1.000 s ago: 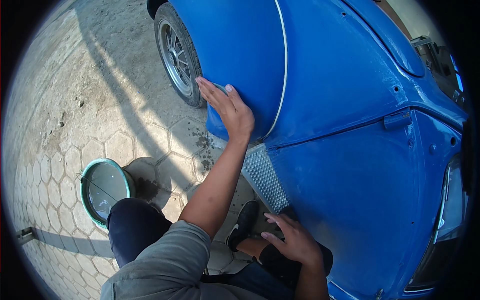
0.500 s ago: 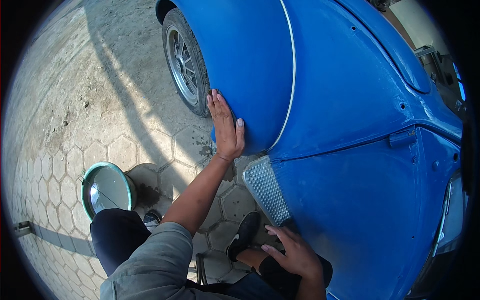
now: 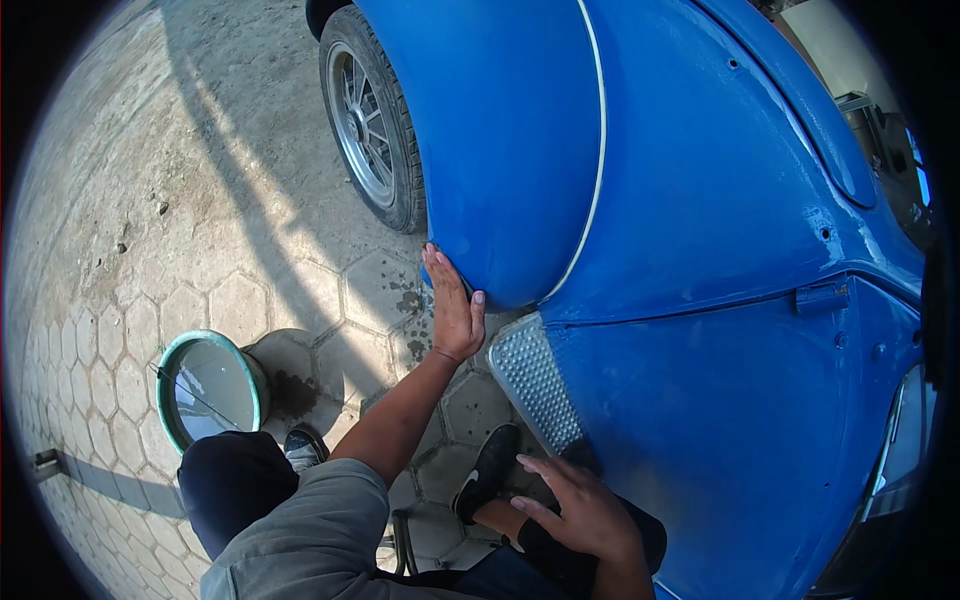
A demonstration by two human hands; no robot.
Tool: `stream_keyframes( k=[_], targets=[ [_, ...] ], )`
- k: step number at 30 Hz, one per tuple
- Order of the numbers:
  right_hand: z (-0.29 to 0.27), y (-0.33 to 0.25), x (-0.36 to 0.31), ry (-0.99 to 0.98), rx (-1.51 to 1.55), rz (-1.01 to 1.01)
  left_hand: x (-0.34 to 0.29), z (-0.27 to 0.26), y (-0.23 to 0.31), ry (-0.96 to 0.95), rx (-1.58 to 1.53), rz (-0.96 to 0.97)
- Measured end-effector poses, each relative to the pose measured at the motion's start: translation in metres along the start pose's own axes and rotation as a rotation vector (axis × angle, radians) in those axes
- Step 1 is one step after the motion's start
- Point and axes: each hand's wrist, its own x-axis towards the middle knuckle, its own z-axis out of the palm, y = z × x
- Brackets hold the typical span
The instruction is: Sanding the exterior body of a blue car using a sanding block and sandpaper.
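Green bucket (image 3: 212, 388) near left hand (image 3: 455, 308) on blue fender (image 3: 510, 150).

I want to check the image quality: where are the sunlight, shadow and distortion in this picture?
Head view: strong sun on the paving with a broad shadow band; soft glare on the blue fender above the left hand; fisheye bends the car's edges, with a black rim; everything looks sharp, including the bucket.
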Motion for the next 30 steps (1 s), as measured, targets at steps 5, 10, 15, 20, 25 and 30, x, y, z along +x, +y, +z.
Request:
stream_keyframes(
  k=[5,10,15,20,25,30],
  targets=[
    [-0.001,0.001,-0.003,-0.037,0.014,0.085,0.104,-0.024,0.037,0.208,0.033,0.131],
    [-0.008,0.000,-0.003,-0.059,0.023,0.116,0.131,-0.033,0.058,0.269,0.013,0.125],
    [-0.012,0.004,-0.009,-0.063,0.084,0.147,0.095,-0.014,0.050,0.252,0.032,0.077],
    [-0.012,0.001,-0.006,-0.049,0.044,0.145,-0.018,0.027,0.014,0.221,-0.126,-0.291],
    [-0.005,0.008,-0.012,-0.047,0.031,0.081,-0.053,0.054,-0.019,0.253,-0.638,-0.846],
    [-0.007,0.010,-0.014,-0.010,0.048,0.146,0.008,0.046,0.012,0.631,-1.057,-1.071]
  ],
)
